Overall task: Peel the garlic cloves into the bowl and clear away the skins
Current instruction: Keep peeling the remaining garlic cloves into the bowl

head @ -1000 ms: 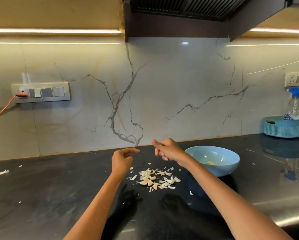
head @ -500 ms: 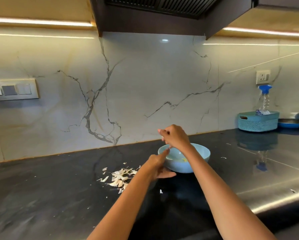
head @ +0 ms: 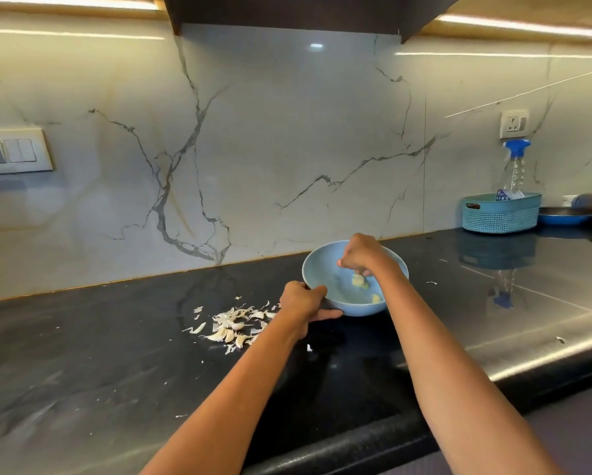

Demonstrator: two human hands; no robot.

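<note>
A light blue bowl [head: 325,269] sits on the black counter, with a few pale peeled garlic cloves [head: 359,281] inside. My left hand [head: 303,301] grips the bowl's near left rim, thumb under the wall. My right hand [head: 359,255] hovers over the bowl with fingers curled and pointing down above the cloves; whether it still holds a clove is hidden. A pile of white garlic skins and cloves [head: 234,325] lies on the counter just left of the bowl.
Stray skin flakes [head: 309,347] dot the black counter [head: 116,354]. At the back right stand a teal basket [head: 501,214] with a spray bottle [head: 514,166] and a blue pan [head: 565,217]. The counter's front edge runs at lower right.
My left hand has gone from beside the skin pile to gripping the bowl's rim. My right hand moved from above the counter to over the bowl and dipped lower. The view shifted right.
</note>
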